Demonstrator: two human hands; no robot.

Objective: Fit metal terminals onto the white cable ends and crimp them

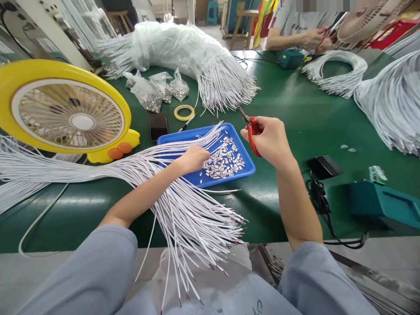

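Past grey sleeves point(88, 271), white cables point(193, 205) are draped across a blue tray point(248, 166), whose metal pieces point(226, 162) could be scattered if cables were dragged. Red-handled scissors point(252, 143) are held in the right hand point(271, 141); grip by the left hand point(193, 159) cannot be told.

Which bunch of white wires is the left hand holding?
The near bunch, spread partly over the blue tray. Only this one runs under the left hand; no other bunch crosses the tray.

Beyond the right hand point(271, 142), the green table point(311, 113) gives passage; a yellow fan point(82, 122) and white wires point(193, 210) obstruct the left.
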